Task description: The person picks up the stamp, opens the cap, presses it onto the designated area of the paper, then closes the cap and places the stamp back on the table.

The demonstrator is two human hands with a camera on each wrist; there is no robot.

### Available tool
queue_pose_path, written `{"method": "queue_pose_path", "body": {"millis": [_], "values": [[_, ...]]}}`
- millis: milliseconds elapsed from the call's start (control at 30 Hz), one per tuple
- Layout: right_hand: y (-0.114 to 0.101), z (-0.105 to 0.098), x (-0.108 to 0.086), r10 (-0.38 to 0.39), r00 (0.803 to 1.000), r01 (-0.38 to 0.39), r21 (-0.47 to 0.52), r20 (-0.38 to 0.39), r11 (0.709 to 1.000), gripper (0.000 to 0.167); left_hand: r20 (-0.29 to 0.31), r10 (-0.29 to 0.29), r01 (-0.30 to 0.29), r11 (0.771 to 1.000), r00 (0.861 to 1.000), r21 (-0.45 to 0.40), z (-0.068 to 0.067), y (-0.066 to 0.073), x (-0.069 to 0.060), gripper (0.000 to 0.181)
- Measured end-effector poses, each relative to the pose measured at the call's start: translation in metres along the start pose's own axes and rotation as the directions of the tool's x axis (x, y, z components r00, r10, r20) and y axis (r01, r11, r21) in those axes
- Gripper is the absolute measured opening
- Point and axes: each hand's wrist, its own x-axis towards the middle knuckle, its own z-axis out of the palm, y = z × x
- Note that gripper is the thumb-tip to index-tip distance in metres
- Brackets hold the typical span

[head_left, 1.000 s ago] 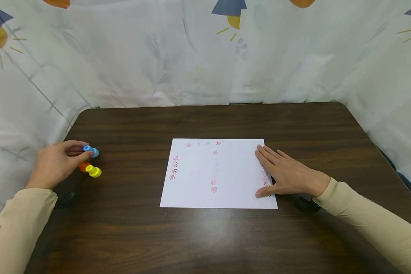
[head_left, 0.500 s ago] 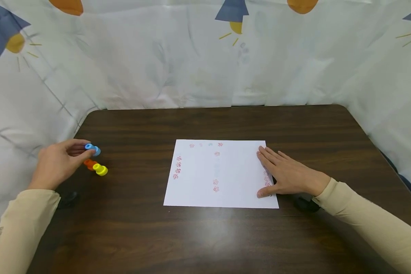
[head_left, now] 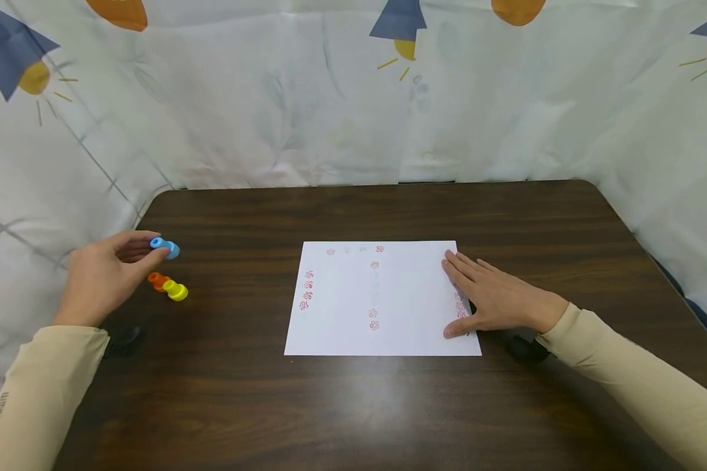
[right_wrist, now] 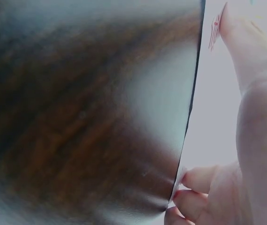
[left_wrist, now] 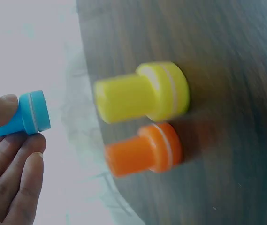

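Between thumb and fingers my left hand (head_left: 103, 278) pinches a small blue stamp (head_left: 166, 247), held up above the table's left side. In the left wrist view the blue stamp (left_wrist: 34, 112) shows a wide round end with a pale ring. Just below that hand stand an orange stamp (head_left: 158, 281) and a yellow stamp (head_left: 175, 290), side by side on the table. My right hand (head_left: 495, 297) rests with spread, straight fingers on the right edge of a white sheet of paper (head_left: 336, 337). Red flower prints and some faint pale ones mark the sheet; the hand covers part of the right column.
The dark wooden table (head_left: 241, 405) has a rounded far left corner. White curtains (head_left: 224, 98) with printed shapes hang close behind and beside it. A black strap or device (head_left: 527, 348) sits under the right wrist, another dark one (head_left: 124, 341) by the left.
My left hand has lifted the blue stamp up and away from the orange and yellow stamps. The right hand stays on the paper. The head view has shifted slightly.
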Motion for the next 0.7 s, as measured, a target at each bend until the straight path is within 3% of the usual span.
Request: {"method": "queue_pose_path", "body": {"millis": [467,700], "values": [[0.001,0.000,-0.002,0.006,1.000,-0.006,0.018,0.005,1.000,0.135,-0.118,0.044,-0.056,0.993,0.992,-0.102,0.001,0.042,0.000,0.036],[0.001,-0.002,-0.003,0.013,1.000,-0.013,0.013,0.008,1.000,0.135,-0.168,0.120,-0.148,0.975,0.978,-0.165,0.007,0.065,-0.002,0.032]]}}
